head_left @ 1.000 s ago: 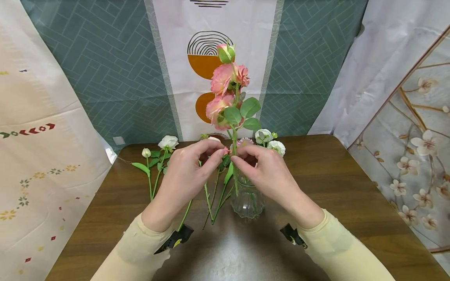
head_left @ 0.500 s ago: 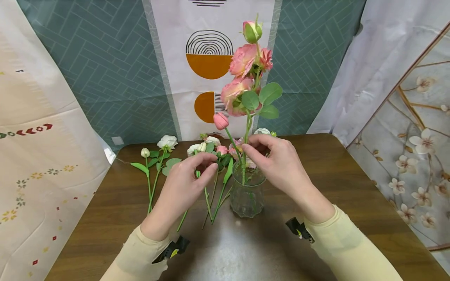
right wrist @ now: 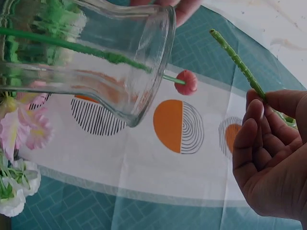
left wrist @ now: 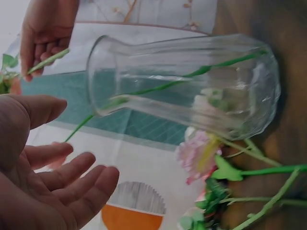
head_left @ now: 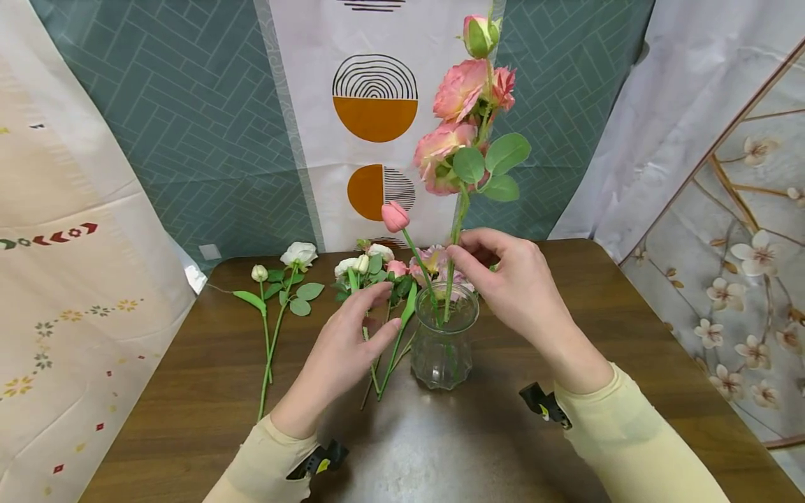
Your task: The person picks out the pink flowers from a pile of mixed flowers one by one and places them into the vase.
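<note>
Thumb and fingers of my right hand (head_left: 518,283) pinch the green stem (right wrist: 236,61) of a tall spray of pink roses (head_left: 462,91) with round leaves. The cut stem end hangs above the mouth of the ribbed glass vase (head_left: 442,360), outside the glass in both wrist views. A pink tulip (head_left: 395,216) stands in the vase, leaning left over its rim. Left of the vase, my left hand (head_left: 342,360) is held with fingers spread and holds nothing; the left wrist view shows its fingers (left wrist: 81,182) relaxed near the vase mouth.
Behind and left of the vase lie several flowers, among them a lilac-pink bloom (head_left: 432,260) and white blooms (head_left: 380,253). A white rose (head_left: 299,255) and a white bud (head_left: 260,273) lie farther left on the brown table (head_left: 207,391). Patterned cloths hang around.
My right hand has carried the rose spray right and upward, over the vase. My left hand has let go of the tulip, drawn back and spread its fingers.
</note>
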Available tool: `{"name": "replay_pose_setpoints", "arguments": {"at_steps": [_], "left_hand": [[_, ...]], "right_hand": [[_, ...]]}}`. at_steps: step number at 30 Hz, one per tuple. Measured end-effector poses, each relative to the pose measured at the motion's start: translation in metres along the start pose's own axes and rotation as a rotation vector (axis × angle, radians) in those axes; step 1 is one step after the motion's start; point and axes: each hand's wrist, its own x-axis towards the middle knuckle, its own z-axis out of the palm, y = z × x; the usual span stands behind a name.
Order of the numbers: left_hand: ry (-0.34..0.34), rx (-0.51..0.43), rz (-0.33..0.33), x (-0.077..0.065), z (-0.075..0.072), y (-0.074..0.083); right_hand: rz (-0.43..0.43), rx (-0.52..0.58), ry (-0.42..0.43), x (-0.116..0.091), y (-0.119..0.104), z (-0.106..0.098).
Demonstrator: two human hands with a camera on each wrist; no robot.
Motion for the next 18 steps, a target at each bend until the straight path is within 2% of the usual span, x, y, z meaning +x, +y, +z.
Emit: {"name": "replay_pose_setpoints", "arguments": {"at_steps": [4,10,18], "left_hand": [[-0.032,-0.04,-0.023,-0.001,0.011,-0.005],[-0.112,-0.124,-0.106,-0.002,0.026,-0.013],[-0.197,-0.107,-0.158,-0.002,0.041,-0.016]], "right_hand": [[0.001,-0.005,0.013,0.003,0.002,-0.001],[0.027,-0.004,0.018,0.006,0.009,0.002],[0.056,0.013,-0.01,0.007,0.026,0.011]]}}
